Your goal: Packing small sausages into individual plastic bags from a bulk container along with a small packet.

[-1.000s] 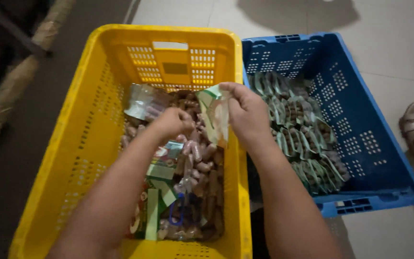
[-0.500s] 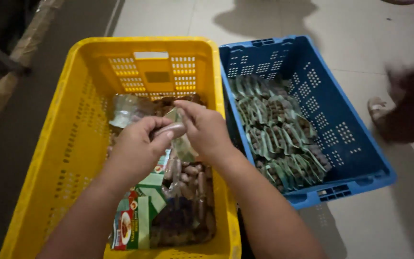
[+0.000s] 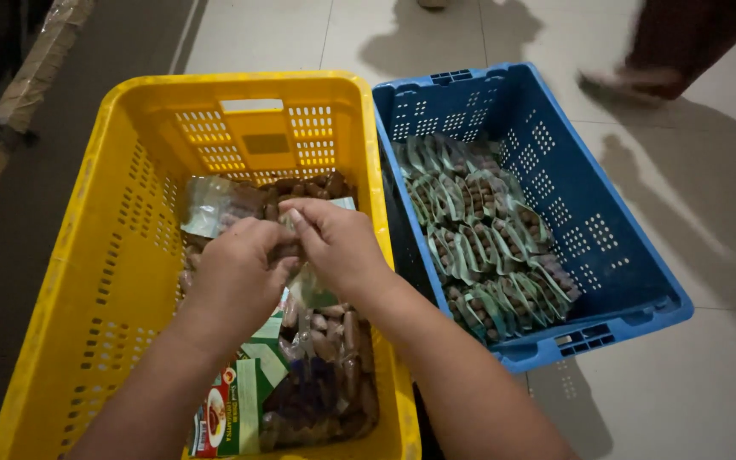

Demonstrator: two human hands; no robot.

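Observation:
My left hand (image 3: 236, 277) and my right hand (image 3: 338, 247) meet over the yellow crate (image 3: 121, 255), both pinching one small clear packet of brown nuts with a green label (image 3: 304, 285). Below them the crate holds a loose heap of similar nut packets (image 3: 325, 375). A clear packet (image 3: 210, 204) lies at the heap's far end. To the right, the blue crate (image 3: 589, 213) holds several nut packets (image 3: 479, 247) stacked in neat rows.
Both crates stand on a pale tiled floor (image 3: 692, 375). Another person's foot and dark trouser leg (image 3: 641, 77) are at the top right. A wrapped beam (image 3: 27, 85) runs along the dark floor at the top left.
My right hand has come down from above the crate's right edge to meet my left hand low over the heap. The view has shifted, and the other person's foot has moved to the top right.

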